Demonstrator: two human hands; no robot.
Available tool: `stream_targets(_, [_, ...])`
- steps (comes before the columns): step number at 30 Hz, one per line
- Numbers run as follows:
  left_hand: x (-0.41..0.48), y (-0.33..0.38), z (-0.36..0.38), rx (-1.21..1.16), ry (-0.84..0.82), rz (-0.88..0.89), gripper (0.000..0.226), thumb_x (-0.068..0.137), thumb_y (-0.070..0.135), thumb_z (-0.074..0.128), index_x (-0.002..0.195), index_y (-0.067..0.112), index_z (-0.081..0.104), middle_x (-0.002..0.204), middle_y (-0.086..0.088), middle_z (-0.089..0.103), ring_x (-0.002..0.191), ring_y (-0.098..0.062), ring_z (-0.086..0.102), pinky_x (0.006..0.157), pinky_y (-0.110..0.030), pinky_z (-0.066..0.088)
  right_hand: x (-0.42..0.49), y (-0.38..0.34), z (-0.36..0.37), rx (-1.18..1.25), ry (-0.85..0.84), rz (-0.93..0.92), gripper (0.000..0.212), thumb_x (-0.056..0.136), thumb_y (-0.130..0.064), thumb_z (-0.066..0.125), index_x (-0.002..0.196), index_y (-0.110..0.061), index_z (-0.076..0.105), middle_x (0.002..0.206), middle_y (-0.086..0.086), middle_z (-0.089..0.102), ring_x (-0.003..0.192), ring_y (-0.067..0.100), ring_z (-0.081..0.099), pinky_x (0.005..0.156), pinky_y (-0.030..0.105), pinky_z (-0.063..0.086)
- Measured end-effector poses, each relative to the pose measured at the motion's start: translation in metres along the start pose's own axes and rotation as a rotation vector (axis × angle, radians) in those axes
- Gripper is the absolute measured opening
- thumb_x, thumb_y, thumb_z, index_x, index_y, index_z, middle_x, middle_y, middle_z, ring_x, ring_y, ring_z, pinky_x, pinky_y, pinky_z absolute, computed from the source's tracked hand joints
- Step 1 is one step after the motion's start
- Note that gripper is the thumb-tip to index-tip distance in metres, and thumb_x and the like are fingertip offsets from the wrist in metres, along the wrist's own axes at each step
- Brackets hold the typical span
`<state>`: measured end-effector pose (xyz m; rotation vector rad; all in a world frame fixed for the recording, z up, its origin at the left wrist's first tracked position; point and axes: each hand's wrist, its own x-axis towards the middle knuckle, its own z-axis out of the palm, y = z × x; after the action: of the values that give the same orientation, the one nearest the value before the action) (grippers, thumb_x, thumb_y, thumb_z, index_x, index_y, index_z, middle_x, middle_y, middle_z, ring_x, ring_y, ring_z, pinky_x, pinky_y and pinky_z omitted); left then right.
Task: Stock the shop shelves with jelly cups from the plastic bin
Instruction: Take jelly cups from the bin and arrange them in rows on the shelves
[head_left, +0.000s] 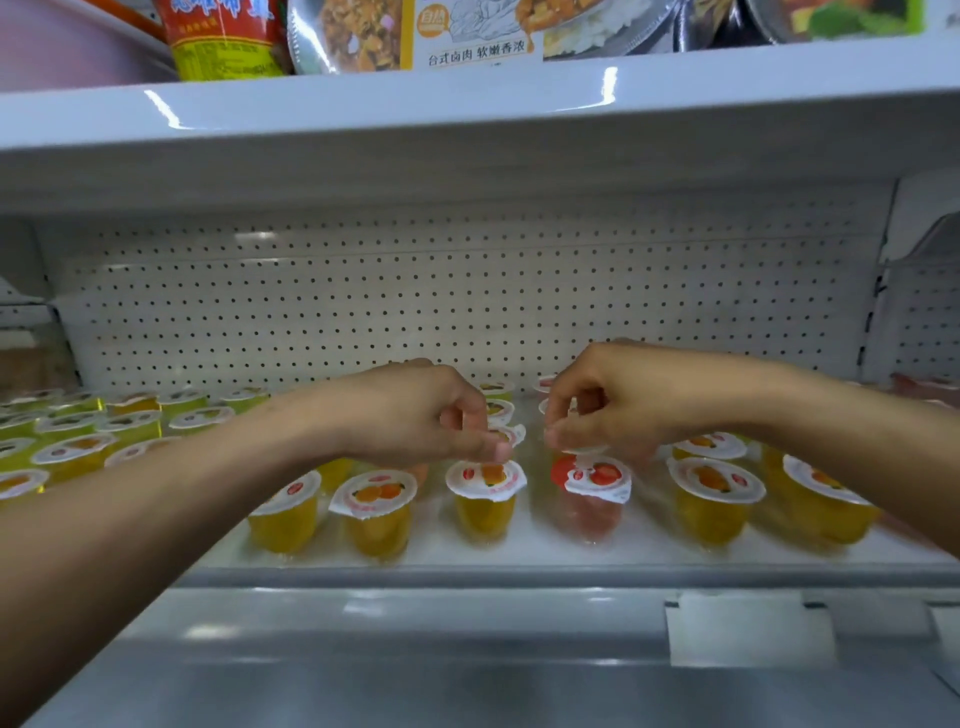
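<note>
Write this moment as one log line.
left hand: pinches orange cup | right hand: pinches second cup | shelf: partly stocked

Colour key, as I read it from my remote station.

- Shelf (467, 543): glossy white.
- Back panel (467, 291): white, with a regular grid of small dark holes.
- Orange jelly cups (485, 501): clear yellow-orange bodies, white lids printed with orange fruit and a small red round mark.
- Red jelly cup (595, 506): pinkish-red body, white lid with a strawberry print.
- Green jelly cups (130, 425), far left: yellow-green.
- Price rail (415, 613): grey, with a blank white label (748, 629).
- Packet (223, 36) above: red over yellow.
</note>
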<state>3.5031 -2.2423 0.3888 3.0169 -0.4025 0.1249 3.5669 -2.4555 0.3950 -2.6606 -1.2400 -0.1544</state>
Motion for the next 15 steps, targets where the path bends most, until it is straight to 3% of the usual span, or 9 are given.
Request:
stream_targets(4, [-0.010,0.009,0.008,0.123,0.001,-0.059,0.060,0.065,0.088,0.048,0.091,0.036,0.063,0.080,0.020,0.064,0.081,-0.005,0.062,0.077,-0.029,0.052,-0.011,-0.013,0.000,-0.135,-0.088,0.067,0.036,0.079,-0.071,0.056,0.087,-0.038,0.069,0.068,-0.014,0.064,0.064,0.006,0.061,0.060,0.027,0.052])
stream_targets(6, [-0.012,0.012,0.012,0.177,0.014,-0.073,0.068,0.059,0.093,0.045,0.097,0.039,0.059,0.083,0.022,0.062,0.086,-0.008,0.059,0.081,-0.031,0.049,-0.015,-0.016,0.004,-0.234,-0.129,0.077,0.042,0.078,-0.075,0.053,0.092,-0.039,0.068,0.075,-0.017,0.066,0.071,0.005,0.061,0.066,0.028,0.052])
stream_targets(10, [-0.013,0.019,0.016,0.168,0.060,-0.097,0.056,0.064,0.084,0.056,0.101,0.041,0.058,0.089,0.020,0.062,0.085,-0.011,0.055,0.079,-0.030,0.043,-0.018,-0.020,0.010,-0.224,-0.115,0.095,0.033,0.078,-0.066,0.057,0.090,-0.038,0.069,0.076,-0.015,0.066,0.071,0.005,0.060,0.066,0.027,0.051])
stream_targets(13, [-0.013,0.021,0.015,0.127,0.086,-0.094,0.048,0.065,0.075,0.065,0.098,0.041,0.061,0.086,0.020,0.064,0.086,-0.010,0.057,0.081,-0.030,0.045,-0.021,-0.022,0.009,-0.165,-0.111,0.100,0.027,0.076,-0.059,0.061,0.087,-0.036,0.069,0.076,-0.013,0.065,0.071,0.007,0.061,0.069,0.030,0.055])
stream_targets(15, [-0.013,0.020,0.014,0.070,0.072,-0.100,0.046,0.063,0.070,0.069,0.097,0.040,0.064,0.083,0.021,0.063,0.087,-0.007,0.059,0.081,-0.029,0.047,-0.025,-0.023,0.006,-0.120,-0.123,0.109,0.023,0.076,-0.058,0.064,0.086,-0.037,0.069,0.077,-0.014,0.063,0.072,0.007,0.060,0.064,0.028,0.052])
